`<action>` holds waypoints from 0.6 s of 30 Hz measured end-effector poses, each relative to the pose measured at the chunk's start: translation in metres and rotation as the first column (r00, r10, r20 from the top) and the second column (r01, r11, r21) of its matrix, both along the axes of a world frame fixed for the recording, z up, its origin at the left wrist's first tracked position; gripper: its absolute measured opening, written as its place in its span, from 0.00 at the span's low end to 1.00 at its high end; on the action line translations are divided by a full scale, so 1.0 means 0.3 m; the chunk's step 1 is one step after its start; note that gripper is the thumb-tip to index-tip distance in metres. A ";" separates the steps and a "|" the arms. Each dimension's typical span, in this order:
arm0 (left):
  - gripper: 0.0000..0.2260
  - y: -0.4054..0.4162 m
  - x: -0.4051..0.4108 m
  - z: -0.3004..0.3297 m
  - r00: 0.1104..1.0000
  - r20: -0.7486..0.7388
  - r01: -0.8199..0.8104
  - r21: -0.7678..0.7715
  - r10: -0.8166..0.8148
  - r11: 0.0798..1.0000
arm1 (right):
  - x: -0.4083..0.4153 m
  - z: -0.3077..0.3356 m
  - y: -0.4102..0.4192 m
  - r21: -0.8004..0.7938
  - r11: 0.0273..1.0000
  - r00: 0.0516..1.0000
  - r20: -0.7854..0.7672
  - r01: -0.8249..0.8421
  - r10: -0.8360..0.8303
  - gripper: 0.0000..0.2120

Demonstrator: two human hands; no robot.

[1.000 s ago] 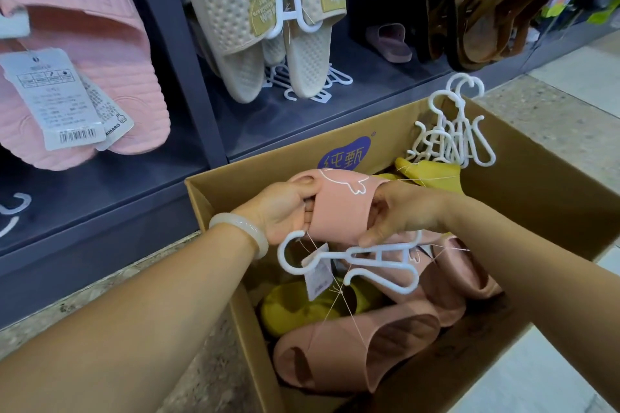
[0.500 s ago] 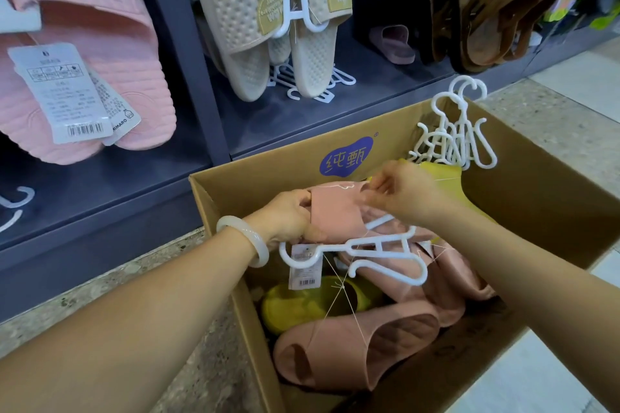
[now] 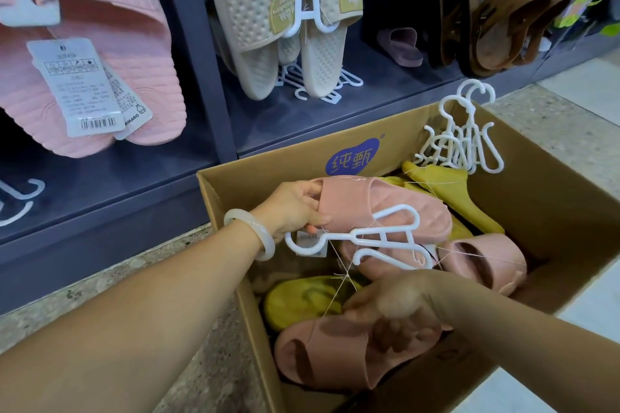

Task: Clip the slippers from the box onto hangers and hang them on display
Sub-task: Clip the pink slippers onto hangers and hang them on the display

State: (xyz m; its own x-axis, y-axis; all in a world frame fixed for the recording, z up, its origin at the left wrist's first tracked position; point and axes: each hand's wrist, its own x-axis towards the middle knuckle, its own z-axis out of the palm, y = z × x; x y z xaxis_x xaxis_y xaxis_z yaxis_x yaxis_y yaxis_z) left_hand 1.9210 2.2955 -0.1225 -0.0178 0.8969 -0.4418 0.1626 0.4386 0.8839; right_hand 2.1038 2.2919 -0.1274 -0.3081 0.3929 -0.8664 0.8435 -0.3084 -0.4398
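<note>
My left hand point(image 3: 295, 208) grips a pink slipper point(image 3: 379, 208) by its strap end, holding it over the open cardboard box point(image 3: 228, 198). A white plastic hanger point(image 3: 369, 240) with a price tag lies against that slipper, its hook beside my fingers. My right hand point(image 3: 399, 308) is low in the box, fingers curled onto the strap of another pink slipper point(image 3: 335, 352) at the near end. More pink slippers and yellow slippers point(image 3: 302, 298) fill the box. Thin white strings run between them.
A bunch of spare white hangers point(image 3: 463, 144) leans in the box's far right corner. Behind the box stands a dark display shelf point(image 3: 188, 43) with hung pink, beige point(image 3: 268, 17) and brown slippers. Speckled floor surrounds the box.
My right hand has left the held slipper's top and dropped to the pink slipper at the box's near end. My left hand keeps its grip; the hanger has tilted.
</note>
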 end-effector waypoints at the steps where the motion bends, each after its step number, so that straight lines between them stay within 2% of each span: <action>1: 0.22 0.002 0.001 0.002 1.000 0.004 0.000 0.015 0.000 1.000 | 0.014 -0.019 -0.010 -0.044 0.991 0.992 -0.026 0.125 -0.127 0.29; 3: 0.22 0.008 0.000 0.007 1.000 0.012 -0.002 0.051 0.001 0.999 | 0.015 0.004 -0.037 -0.207 0.966 0.982 -0.070 0.156 -0.174 0.25; 5: 0.21 0.015 -0.002 0.012 1.000 0.023 -0.003 0.084 0.002 0.996 | 0.016 0.002 -0.043 -0.206 0.950 0.960 -0.108 0.234 -0.259 0.24; 8: 0.20 0.018 -0.005 0.018 1.000 0.022 -0.003 0.118 0.000 0.993 | -0.024 -0.010 -0.086 -0.125 0.908 0.896 -0.154 0.401 -0.417 0.19; 11: 0.18 0.027 -0.021 0.015 0.999 0.048 -0.027 0.132 0.021 0.991 | -0.060 -0.037 -0.101 0.089 0.877 0.868 -0.222 0.472 -0.445 0.08; 13: 0.17 0.033 -0.041 0.013 0.996 0.063 -0.065 0.138 0.057 0.988 | -0.088 -0.030 -0.080 0.205 0.840 0.848 -0.304 0.503 -0.434 0.12; 15: 0.18 0.033 -0.053 0.015 0.994 0.063 -0.097 0.131 0.089 0.987 | -0.119 -0.027 -0.070 0.228 0.789 0.798 -0.379 0.571 -0.468 0.15; 16: 0.18 0.030 -0.052 0.015 0.993 0.061 -0.105 0.130 0.098 0.986 | -0.131 -0.026 -0.077 0.250 0.792 0.805 -0.398 0.557 -0.440 0.15; 17: 0.18 0.027 -0.048 0.015 0.993 0.057 -0.111 0.133 0.104 0.985 | -0.135 -0.038 -0.090 0.332 0.821 0.863 -0.376 0.465 -0.337 0.14; 18: 0.18 0.026 -0.043 0.015 0.993 0.055 -0.115 0.137 0.109 0.984 | -0.131 -0.051 -0.111 0.406 0.871 0.941 -0.300 0.276 -0.158 0.13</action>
